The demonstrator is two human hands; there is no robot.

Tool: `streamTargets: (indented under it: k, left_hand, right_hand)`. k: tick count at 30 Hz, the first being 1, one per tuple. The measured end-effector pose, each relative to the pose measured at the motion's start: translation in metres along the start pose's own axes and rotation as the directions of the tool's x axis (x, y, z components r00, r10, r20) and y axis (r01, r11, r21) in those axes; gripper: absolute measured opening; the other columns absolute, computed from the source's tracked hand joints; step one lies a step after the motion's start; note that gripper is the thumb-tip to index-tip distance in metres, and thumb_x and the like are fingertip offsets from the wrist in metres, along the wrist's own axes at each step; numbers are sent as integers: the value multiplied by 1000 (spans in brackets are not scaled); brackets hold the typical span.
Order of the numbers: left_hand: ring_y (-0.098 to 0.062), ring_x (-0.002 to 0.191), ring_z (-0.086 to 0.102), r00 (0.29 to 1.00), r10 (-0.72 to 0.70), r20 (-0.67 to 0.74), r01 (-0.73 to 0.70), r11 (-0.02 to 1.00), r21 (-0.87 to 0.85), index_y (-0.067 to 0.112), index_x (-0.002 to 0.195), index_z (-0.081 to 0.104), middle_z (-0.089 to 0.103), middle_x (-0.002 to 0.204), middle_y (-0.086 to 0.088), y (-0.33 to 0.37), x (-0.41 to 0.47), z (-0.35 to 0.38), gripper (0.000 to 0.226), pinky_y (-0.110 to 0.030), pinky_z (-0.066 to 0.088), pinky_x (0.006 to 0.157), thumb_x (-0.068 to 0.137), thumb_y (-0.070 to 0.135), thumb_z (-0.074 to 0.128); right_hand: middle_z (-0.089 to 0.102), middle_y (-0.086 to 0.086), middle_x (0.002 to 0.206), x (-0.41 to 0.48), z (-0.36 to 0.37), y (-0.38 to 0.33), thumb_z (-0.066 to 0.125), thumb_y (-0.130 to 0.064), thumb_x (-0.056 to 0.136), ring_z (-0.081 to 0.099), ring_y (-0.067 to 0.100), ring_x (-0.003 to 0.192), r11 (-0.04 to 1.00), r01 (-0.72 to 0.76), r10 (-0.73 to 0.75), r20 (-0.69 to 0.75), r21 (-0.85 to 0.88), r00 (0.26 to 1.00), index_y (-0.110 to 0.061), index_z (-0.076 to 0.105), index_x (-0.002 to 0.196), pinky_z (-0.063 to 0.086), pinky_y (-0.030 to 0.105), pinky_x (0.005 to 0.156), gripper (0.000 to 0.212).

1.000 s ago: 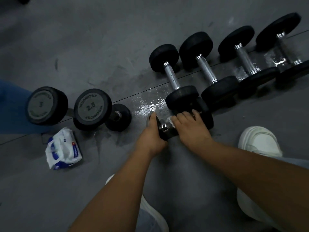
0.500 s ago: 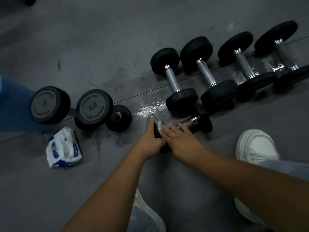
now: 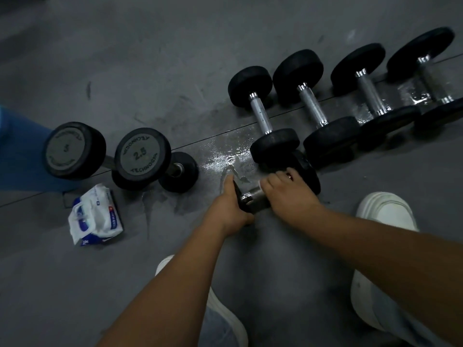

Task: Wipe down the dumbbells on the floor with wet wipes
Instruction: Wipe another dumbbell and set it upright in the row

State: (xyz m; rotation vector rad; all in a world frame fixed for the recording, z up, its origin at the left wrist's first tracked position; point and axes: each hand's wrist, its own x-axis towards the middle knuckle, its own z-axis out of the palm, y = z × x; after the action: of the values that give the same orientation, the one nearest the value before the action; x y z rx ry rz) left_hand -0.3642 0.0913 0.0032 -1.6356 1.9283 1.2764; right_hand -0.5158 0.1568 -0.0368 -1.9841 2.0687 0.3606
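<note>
A small black dumbbell lies on the grey floor, and its chrome handle (image 3: 253, 196) shows between my hands. My left hand (image 3: 228, 206) grips its near head. My right hand (image 3: 288, 194) is curled over the handle close to the far head (image 3: 309, 171), with only a pale sliver of the wet wipe showing under the fingers. A white and blue pack of wet wipes (image 3: 96, 216) lies on the floor to the left.
Several black dumbbells lie in a row at the upper right, the nearest (image 3: 260, 116) touching the held one. Two bigger dumbbells (image 3: 141, 154) and a small one (image 3: 179, 171) are at the left. A wet patch (image 3: 220, 156) shines nearby. My white shoes (image 3: 385, 211) are below.
My right hand slid along the handle toward my left hand, then back toward the far head, baring the chrome. My left hand kept its grip on the near head.
</note>
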Motion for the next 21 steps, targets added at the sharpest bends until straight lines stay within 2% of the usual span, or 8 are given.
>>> streamTargets:
  k: [2,5,7,9,11,14,17,21]
  left_hand:
    - [-28,106,59,999,-20,-26,19,999,-34,31,154,9,58,127,-9,3,2,-2,116,-33,53,88,64,18,82]
    - [-31,100,61,997,-70,37,73,992,-105,34,149,24,55,124,-9,2,3,-5,110,-36,59,72,52,28,76]
    - [-31,100,62,995,-67,75,76,988,-131,34,147,28,55,126,-10,-4,0,-2,108,-37,59,71,48,33,71]
    - [-30,110,60,999,-34,34,37,993,-112,36,149,26,55,132,-10,-10,-6,3,103,-42,56,88,56,39,71]
    - [-30,119,56,999,4,-43,-7,997,-72,35,152,23,55,137,-12,-13,-10,8,87,-39,48,100,77,40,67]
    - [-33,124,54,988,70,-141,-72,997,-13,35,154,18,55,139,-16,-12,-13,11,63,-35,43,100,98,42,48]
    - [-33,129,51,995,68,-80,-71,997,-33,34,156,8,50,144,-18,-11,-11,9,63,-36,40,104,102,45,39]
    - [-31,119,57,999,40,6,-40,997,-63,31,156,-4,53,138,-20,-7,-12,7,82,-30,44,97,96,33,52]
  right_hand:
    - [62,6,94,7,-11,4,27,-19,80,60,29,90,1000,25,-25,-7,-9,1000,-17,63,103,41,44,94,42]
    - [59,2,113,9,-15,6,43,-19,85,53,25,112,988,60,-82,148,144,986,-23,54,109,31,44,100,27]
    - [57,1,115,-5,-9,3,48,-21,84,51,23,113,978,82,-120,194,191,974,-24,52,108,30,41,97,24]
    - [55,0,114,-13,0,1,45,-21,87,50,22,112,980,52,-77,125,191,989,-24,52,109,30,38,94,23]
    - [54,2,109,-18,5,-7,39,-20,86,50,24,106,984,-73,70,28,164,997,-22,57,110,31,37,92,30]
    - [57,11,118,-34,9,-35,31,-21,80,52,30,112,979,-83,90,-26,184,996,-11,58,124,32,42,95,53]
    - [57,14,133,-38,10,-40,30,-26,76,53,30,124,989,85,-79,-60,119,995,-5,59,128,28,46,102,63]
    - [60,8,130,-27,6,-22,21,-24,78,52,26,126,984,-99,92,57,146,994,-12,56,132,24,51,107,65]
